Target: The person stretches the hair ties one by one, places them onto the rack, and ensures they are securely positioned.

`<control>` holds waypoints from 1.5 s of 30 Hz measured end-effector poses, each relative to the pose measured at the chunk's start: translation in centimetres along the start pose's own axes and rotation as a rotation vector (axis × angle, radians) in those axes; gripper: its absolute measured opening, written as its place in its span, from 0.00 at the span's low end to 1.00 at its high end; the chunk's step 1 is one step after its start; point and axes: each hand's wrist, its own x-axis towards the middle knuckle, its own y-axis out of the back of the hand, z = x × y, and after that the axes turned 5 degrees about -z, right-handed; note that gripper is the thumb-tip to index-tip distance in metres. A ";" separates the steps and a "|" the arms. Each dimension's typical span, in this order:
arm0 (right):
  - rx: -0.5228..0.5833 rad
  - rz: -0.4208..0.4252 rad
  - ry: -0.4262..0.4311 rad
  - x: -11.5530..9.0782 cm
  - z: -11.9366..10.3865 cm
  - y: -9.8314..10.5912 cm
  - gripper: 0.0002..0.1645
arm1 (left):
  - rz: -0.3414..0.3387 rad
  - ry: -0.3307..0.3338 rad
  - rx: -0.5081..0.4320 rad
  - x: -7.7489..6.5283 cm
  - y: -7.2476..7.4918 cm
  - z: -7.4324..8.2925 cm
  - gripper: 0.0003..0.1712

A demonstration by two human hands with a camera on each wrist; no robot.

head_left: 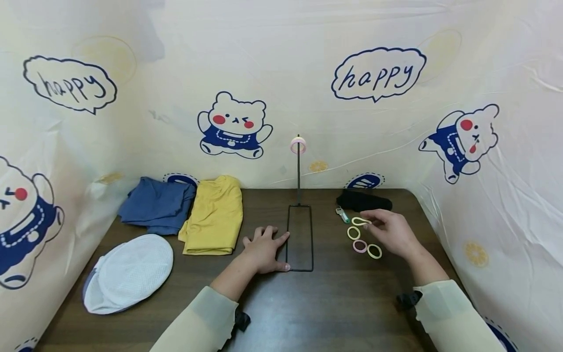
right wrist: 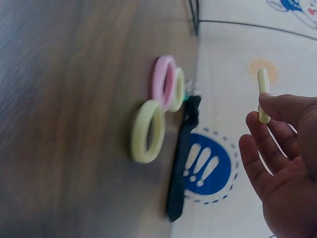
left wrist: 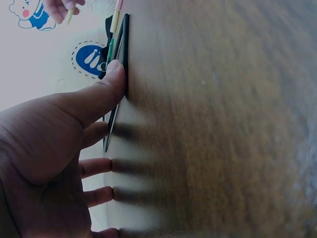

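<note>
A black wire stand (head_left: 313, 239) lies with its rectangular base on the table, its upright rod rising at the far end. On the rod's upper part hangs a pale pink hair tie (head_left: 292, 146). My left hand (head_left: 263, 252) rests beside the base with fingers spread, fingertips on the tabletop and thumb pressing the near left corner. Thumb and fingers of my right hand (head_left: 391, 235) pinch a pale yellow hair tie (right wrist: 263, 79), lifted off the table in the right wrist view. Below it lie a pink hair tie (right wrist: 159, 84) and two yellow ones, one nearer the camera (right wrist: 140, 134).
A green-and-silver key-like item (head_left: 342, 215) and a folded black cloth item (head_left: 364, 200) lie behind the hair ties. To the left are folded blue cloth (head_left: 156, 203), folded yellow cloth (head_left: 215, 215) and a white cap (head_left: 132, 271). A printed curtain surrounds the table.
</note>
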 end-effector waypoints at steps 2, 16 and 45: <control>0.001 0.018 0.036 0.1 -0.7 0.1 0.18 | 0.003 0.000 -0.001 0.0 0.0 0.0 0.55; 0.001 0.136 0.246 0.9 -6.6 1.3 0.20 | -0.006 -0.001 0.005 0.1 0.1 0.0 0.55; 0.116 0.239 0.711 2.4 -17.4 3.1 0.14 | 0.002 0.000 -0.001 0.2 0.1 -0.1 0.56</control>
